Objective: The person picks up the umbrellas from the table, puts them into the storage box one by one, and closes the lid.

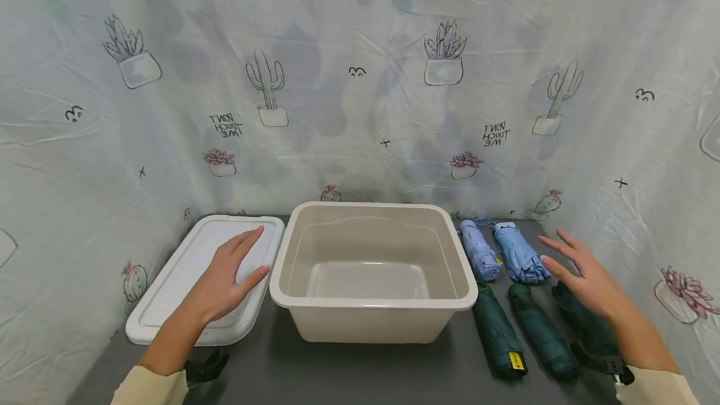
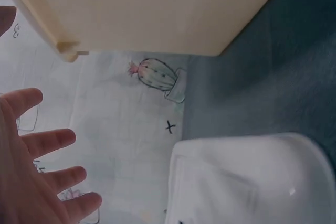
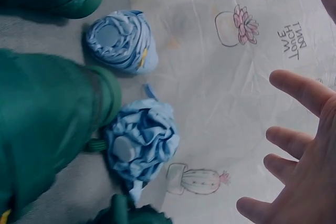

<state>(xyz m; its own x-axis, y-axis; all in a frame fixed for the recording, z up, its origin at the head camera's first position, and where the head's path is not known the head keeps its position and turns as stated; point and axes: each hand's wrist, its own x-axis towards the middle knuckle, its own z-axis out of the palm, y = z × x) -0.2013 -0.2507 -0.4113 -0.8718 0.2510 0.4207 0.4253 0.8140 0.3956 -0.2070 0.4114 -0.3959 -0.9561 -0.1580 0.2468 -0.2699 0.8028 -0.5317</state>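
Note:
My left hand (image 1: 227, 280) hovers over a white lid (image 1: 169, 292), its fingers apart and holding nothing. On the other side, my right hand (image 1: 585, 277) is raised above several folded umbrellas, also with spread fingers and nothing in them. Nearest it lie a light blue umbrella (image 1: 520, 254) and a dark green umbrella (image 1: 587, 320), partly covered by the hand and wrist. A second blue umbrella (image 1: 480, 252) and two more green umbrellas (image 1: 497, 330) rest closer to the bin. Between the hands stands a beige plastic bin (image 1: 371, 320) with nothing inside.
The grey tabletop (image 1: 337, 374) carries everything. A pale curtain (image 1: 360, 111) printed with cacti hangs behind and along both sides. The lid lies close to the bin's left side, and the umbrellas lie along its right.

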